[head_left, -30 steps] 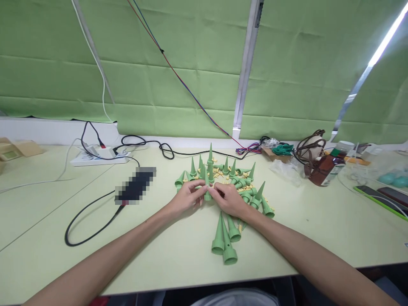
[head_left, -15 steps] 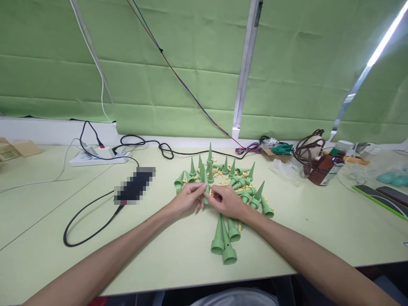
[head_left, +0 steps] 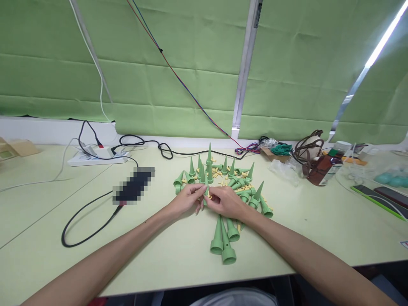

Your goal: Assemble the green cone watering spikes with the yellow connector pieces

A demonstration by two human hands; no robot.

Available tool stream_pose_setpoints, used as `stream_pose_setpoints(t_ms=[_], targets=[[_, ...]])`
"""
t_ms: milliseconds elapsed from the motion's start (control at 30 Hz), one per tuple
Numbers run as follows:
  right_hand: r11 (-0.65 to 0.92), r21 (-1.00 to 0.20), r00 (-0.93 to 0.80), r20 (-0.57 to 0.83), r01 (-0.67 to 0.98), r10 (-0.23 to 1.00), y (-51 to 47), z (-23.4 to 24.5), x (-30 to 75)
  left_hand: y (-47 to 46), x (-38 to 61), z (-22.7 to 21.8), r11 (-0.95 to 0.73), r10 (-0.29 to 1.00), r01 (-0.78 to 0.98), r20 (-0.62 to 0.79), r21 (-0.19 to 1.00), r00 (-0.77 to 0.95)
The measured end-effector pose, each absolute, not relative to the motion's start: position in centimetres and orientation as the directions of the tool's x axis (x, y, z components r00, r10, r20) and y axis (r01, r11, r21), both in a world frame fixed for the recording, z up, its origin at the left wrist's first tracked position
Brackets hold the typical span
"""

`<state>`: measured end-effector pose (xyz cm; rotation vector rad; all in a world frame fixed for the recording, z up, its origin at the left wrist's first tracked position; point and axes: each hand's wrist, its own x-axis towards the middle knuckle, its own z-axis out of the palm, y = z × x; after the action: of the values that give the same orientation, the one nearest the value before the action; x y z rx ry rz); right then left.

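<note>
My left hand (head_left: 187, 200) pinches a green cone-shaped spike (head_left: 205, 190) just above the table. My right hand (head_left: 226, 202) meets it from the right, its fingertips closed on a small yellow piece (head_left: 209, 196) at the side of that spike. Behind both hands lies a heap of green spikes (head_left: 232, 178), some upright, mixed with several small yellow pieces (head_left: 218, 173). In front of my right wrist a few green spikes (head_left: 225, 238) lie side by side with their wide ends toward me.
A blurred dark device (head_left: 134, 185) with a black cable (head_left: 83, 223) lies left of the hands. A white power strip (head_left: 95, 157) sits at the back left. A brown bottle (head_left: 323, 172), bags and a phone (head_left: 376, 195) crowd the right side. The table edge (head_left: 197, 282) runs close below.
Both hands have sunk a little toward me with the spike. The yellow piece now shows between the fingertips at the spike's side.
</note>
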<state>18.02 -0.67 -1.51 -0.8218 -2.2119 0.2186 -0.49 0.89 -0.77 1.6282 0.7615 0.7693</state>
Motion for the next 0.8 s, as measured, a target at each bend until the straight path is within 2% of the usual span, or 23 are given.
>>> stream_pose_setpoints(t_ms=[233,800], targets=[[0.79,-0.348,-0.524,0.603,0.505,0.601,-0.71,-1.65,17.97,0.87,-0.49,-0.86,-0.169,0.815,0.091,0.087,0.981,0.574],[0.793,-0.377,-0.538,0.587,0.479,0.604,-1.07,-1.2,18.05,0.5,-0.56,-0.45,-0.19,0.81,0.084,0.108,0.978,0.576]])
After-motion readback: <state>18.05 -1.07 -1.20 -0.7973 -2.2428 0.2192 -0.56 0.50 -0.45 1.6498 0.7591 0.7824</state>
